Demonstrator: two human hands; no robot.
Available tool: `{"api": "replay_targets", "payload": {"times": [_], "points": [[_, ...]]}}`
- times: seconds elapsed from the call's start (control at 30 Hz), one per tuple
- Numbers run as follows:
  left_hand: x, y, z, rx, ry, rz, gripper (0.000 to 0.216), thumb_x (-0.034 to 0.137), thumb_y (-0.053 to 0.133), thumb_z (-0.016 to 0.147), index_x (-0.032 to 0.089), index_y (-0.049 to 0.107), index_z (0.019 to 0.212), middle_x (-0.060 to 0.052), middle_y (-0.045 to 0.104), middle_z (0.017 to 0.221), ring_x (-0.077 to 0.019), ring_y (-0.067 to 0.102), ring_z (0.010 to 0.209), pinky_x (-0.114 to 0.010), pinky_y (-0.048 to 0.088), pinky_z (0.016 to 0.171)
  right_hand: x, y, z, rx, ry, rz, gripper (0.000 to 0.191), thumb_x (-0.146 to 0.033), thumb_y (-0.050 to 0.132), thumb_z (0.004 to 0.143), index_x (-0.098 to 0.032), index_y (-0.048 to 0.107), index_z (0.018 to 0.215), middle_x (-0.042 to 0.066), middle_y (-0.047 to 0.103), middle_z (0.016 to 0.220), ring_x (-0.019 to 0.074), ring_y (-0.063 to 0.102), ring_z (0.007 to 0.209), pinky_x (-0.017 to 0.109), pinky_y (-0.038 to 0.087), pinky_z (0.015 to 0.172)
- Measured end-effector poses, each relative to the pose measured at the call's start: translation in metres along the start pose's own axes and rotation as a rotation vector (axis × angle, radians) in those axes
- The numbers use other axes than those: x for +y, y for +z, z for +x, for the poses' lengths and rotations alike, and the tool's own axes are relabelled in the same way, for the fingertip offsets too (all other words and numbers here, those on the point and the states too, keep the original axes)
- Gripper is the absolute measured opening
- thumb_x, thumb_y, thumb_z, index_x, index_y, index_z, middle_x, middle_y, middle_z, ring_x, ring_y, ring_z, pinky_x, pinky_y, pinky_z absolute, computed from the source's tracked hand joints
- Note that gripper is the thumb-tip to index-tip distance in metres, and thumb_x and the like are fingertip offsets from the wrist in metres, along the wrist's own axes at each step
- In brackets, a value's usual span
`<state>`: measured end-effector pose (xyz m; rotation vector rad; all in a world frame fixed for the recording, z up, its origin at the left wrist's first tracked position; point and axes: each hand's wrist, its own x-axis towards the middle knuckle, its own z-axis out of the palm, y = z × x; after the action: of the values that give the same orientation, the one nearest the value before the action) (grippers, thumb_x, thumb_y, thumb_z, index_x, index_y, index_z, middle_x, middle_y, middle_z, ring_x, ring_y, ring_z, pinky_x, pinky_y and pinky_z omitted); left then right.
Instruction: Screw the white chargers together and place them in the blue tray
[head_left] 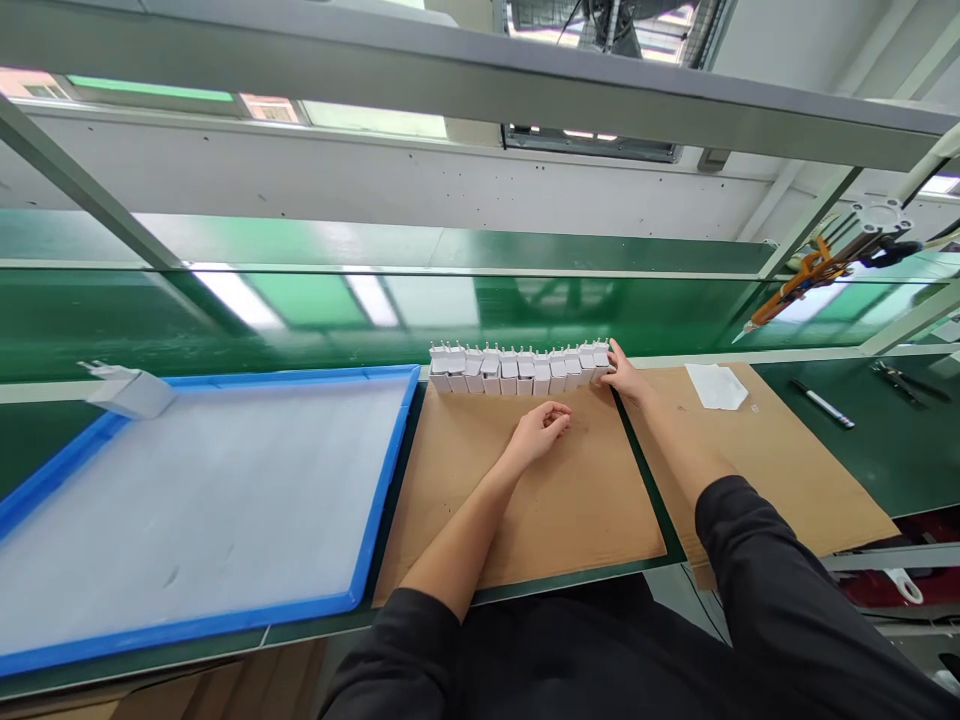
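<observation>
Row of white plug adapters [519,368]: probably light, rigid, slick; take by the body sides. Right hand [624,378] is touching its end, fingers extended; left hand [541,428] is resting curled, empty.

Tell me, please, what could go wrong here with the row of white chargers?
1. The right hand touches the right end of the row. The chargers stand close together, so a push could topple several.
2. The row stands at the far edge of the cardboard, beside the belt. A charger might slip onto it.
3. A lone charger lies on the tray rim and may slide off.
</observation>
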<state>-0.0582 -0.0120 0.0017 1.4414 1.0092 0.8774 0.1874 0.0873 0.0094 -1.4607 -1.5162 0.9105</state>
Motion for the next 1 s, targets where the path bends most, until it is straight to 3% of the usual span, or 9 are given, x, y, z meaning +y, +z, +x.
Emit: {"api": "replay_targets", "payload": {"times": [0.17,0.33,0.4,0.5,0.6,0.77,0.9,1.0], "points": [[0.000,0.000,0.000,-0.004,0.004,0.023,0.024,0.034,0.058,0.084,0.018,0.063,0.100,-0.004,0.068,0.085,-0.0134,0.061,0.073,-0.027,0.050,0.072,0.004,-0.007,-0.020,0.066,-0.022,-0.098,0.112,-0.030,0.079,0.058,-0.021,0.019,0.152,0.016,0.051,0.131,0.0275,0.056,0.112,0.048,0.047,0.099],[0.007,0.009,-0.006,0.019,0.048,0.141,0.022,0.030,0.058,0.084,0.020,0.063,0.103,-0.005,0.069,0.095,-0.0165,0.063,0.083,-0.031,0.050,0.081,-0.008,0.003,-0.088,0.167,-0.088,-0.338,0.113,-0.050,0.079,0.064,-0.025,0.014,0.154,0.018,0.038,0.143,0.0348,0.038,0.135,0.056,0.033,0.111],[0.008,0.013,-0.009,0.015,0.093,0.168,0.028,0.028,0.061,0.082,0.020,0.062,0.109,-0.007,0.068,0.107,-0.0187,0.064,0.091,-0.033,0.050,0.084,-0.019,0.010,-0.115,0.103,-0.069,-0.337,0.113,-0.054,0.076,0.068,-0.025,0.010,0.154,0.018,0.037,0.144,0.0341,0.039,0.134,0.056,0.034,0.110],[0.007,0.019,-0.012,-0.015,0.193,0.164,0.050,0.026,0.067,0.078,0.020,0.054,0.126,-0.011,0.061,0.127,-0.0234,0.060,0.109,-0.035,0.050,0.091,-0.034,0.011,-0.140,-0.122,-0.055,-0.248,0.105,-0.053,0.073,0.073,-0.029,0.011,0.155,0.015,0.041,0.141,0.0273,0.056,0.114,0.049,0.048,0.099],[0.004,0.023,-0.010,-0.069,0.287,0.162,0.066,0.026,0.069,0.077,0.022,0.044,0.138,-0.011,0.056,0.135,-0.0251,0.055,0.119,-0.038,0.045,0.101,-0.040,0.001,-0.146,-0.282,-0.102,-0.143,0.081,-0.047,0.064,0.083,-0.033,0.023,0.151,0.010,0.046,0.141,0.0189,0.063,0.094,0.040,0.055,0.084],[0.001,0.026,-0.006,-0.042,0.291,0.246,0.063,0.025,0.067,0.079,0.021,0.044,0.137,-0.010,0.061,0.124,-0.0231,0.061,0.108,-0.037,0.047,0.095,-0.040,-0.003,-0.139,-0.227,-0.183,-0.172,0.041,-0.044,0.061,0.085,-0.026,0.059,0.122,0.006,0.064,0.118,0.0159,0.063,0.081,0.031,0.052,0.070],[0.002,0.027,-0.010,0.032,0.296,0.310,0.061,0.024,0.069,0.077,0.020,0.044,0.133,-0.009,0.063,0.114,-0.0226,0.060,0.104,-0.035,0.047,0.092,-0.044,0.009,-0.135,-0.115,-0.123,-0.132,0.040,-0.051,0.065,0.081,-0.022,0.062,0.108,0.004,0.066,0.097,0.0139,0.059,0.070,0.028,0.049,0.060],[0.003,0.027,-0.011,0.033,0.293,0.331,0.061,0.023,0.069,0.076,0.020,0.044,0.131,-0.008,0.062,0.112,-0.0217,0.060,0.102,-0.034,0.047,0.090,-0.048,0.016,-0.132,-0.064,-0.138,-0.178,0.044,-0.055,0.063,0.081,-0.021,0.064,0.109,0.003,0.064,0.089,0.0140,0.056,0.069,0.029,0.049,0.063]]}}
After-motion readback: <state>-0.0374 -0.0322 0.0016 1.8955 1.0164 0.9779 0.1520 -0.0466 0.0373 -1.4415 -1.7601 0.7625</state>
